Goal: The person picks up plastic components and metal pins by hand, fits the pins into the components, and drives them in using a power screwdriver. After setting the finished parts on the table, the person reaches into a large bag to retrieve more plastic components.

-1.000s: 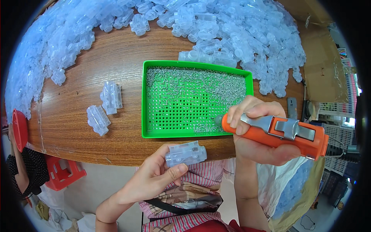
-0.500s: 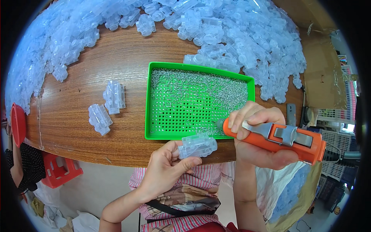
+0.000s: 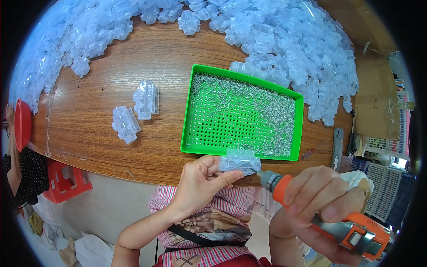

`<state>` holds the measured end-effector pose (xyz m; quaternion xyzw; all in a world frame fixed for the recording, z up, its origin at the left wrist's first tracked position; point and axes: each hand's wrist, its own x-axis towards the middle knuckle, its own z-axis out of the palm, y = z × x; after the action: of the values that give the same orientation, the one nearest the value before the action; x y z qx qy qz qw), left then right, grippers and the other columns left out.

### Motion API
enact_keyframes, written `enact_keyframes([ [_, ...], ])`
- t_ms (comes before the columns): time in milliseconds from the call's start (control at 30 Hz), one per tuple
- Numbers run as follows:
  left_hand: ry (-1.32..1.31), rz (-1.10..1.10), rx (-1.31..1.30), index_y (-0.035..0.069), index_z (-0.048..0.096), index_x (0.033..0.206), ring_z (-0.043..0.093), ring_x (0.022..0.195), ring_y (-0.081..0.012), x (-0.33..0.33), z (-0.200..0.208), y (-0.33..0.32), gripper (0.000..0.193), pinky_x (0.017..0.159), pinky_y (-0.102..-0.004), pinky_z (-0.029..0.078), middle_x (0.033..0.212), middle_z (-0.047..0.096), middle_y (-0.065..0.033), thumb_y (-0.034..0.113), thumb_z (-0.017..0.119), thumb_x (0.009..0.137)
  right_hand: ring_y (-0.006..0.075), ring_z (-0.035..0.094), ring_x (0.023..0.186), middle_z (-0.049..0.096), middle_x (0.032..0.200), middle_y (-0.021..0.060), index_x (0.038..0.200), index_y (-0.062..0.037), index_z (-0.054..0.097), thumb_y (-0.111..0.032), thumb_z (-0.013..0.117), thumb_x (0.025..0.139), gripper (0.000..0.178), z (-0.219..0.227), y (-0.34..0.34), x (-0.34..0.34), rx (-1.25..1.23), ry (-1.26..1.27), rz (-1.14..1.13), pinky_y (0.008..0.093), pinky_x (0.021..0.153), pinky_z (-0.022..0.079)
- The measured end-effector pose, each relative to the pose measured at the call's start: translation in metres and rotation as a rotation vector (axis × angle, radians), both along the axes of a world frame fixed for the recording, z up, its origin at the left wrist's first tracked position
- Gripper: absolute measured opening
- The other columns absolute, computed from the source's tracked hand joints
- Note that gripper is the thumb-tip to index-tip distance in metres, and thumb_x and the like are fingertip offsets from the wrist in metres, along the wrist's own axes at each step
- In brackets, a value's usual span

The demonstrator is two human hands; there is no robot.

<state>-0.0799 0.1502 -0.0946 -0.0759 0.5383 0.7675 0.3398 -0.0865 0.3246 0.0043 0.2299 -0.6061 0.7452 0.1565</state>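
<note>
Gripping a clear moulded plastic housing point(image 3: 240, 161) at the wooden tabletop's point(image 3: 147, 66) near edge, left hand point(image 3: 200, 187) fingers clamp it. Right hand point(image 3: 322, 200) wraps an orange-handled electric screwdriver point(image 3: 329, 211), tip touching the housing, beside the green perforated screw tray point(image 3: 243, 113).

Tray point(image 3: 195, 111), centre of frame: bright green, floor dotted with a regular grid of holes, strewn with silvery small screws point(image 3: 249, 107).
Counter point(image 3: 169, 58): brown wood grain, glossy.
Plastic housings, heap point(image 3: 284, 40) across the top of frame: clear, bluish-white tint. Two loose housings point(image 3: 135, 111), left of centre: same clear plastic.
Housing point(image 3: 240, 161) at lower centre: clear, pale blue.
Power screwdriver point(image 3: 342, 222), lower right: orange body, grey metal parts.
Garment point(image 3: 213, 222), bottom centre: red-and-white stripes.
Stool point(image 3: 64, 180), lower left: red.
Bowl point(image 3: 21, 124), left edge: red.
</note>
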Motion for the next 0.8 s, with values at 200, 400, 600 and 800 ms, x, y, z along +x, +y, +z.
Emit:
enact_keyframes([
  [200,0.034,-0.003,-0.060,-0.004,0.060,0.102,0.062,0.071,-0.0060,0.004,-0.006,-0.001,0.023,0.063,-0.0199,0.052,0.089,0.069,-0.0078,0.008,0.068,0.085,0.0201,0.055,0.054,0.055,0.060,0.0087,0.082,-0.0030,0.051,-0.044,0.063,0.074,0.043,-0.012,-0.017,-0.006,0.064,0.048,-0.075,0.0328,0.048,0.048],
  [400,0.070,-0.019,-0.079,-0.004,0.061,0.102,0.061,0.072,-0.0057,0.005,-0.007,0.001,0.022,0.063,-0.0195,0.052,0.089,0.069,-0.0070,0.008,0.068,0.085,0.0267,0.059,0.058,0.061,0.066,0.0163,0.078,0.0044,0.057,-0.008,0.073,0.073,0.020,-0.018,-0.017,-0.001,-0.011,-0.012,0.017,0.0388,0.051,0.052],
  [600,0.063,0.030,0.013,-0.005,0.061,0.105,0.061,0.074,-0.0058,0.004,-0.005,0.003,0.023,0.064,-0.0194,0.052,0.093,0.068,-0.0076,0.005,0.066,0.085,0.0262,0.058,0.056,0.060,0.065,0.0166,0.080,0.0080,0.058,-0.004,0.069,0.072,0.018,-0.019,-0.015,-0.008,0.136,0.137,0.165,0.0386,0.050,0.052],
  [800,0.112,0.141,0.027,-0.004,0.065,0.099,0.061,0.072,-0.0042,0.008,-0.011,0.005,0.022,0.061,-0.0196,0.052,0.088,0.069,-0.0049,0.010,0.071,0.083,0.0273,0.059,0.056,0.060,0.065,0.0174,0.079,0.0084,0.060,-0.007,0.067,0.070,0.019,-0.023,-0.026,-0.006,0.115,0.081,0.059,0.0372,0.051,0.052],
])
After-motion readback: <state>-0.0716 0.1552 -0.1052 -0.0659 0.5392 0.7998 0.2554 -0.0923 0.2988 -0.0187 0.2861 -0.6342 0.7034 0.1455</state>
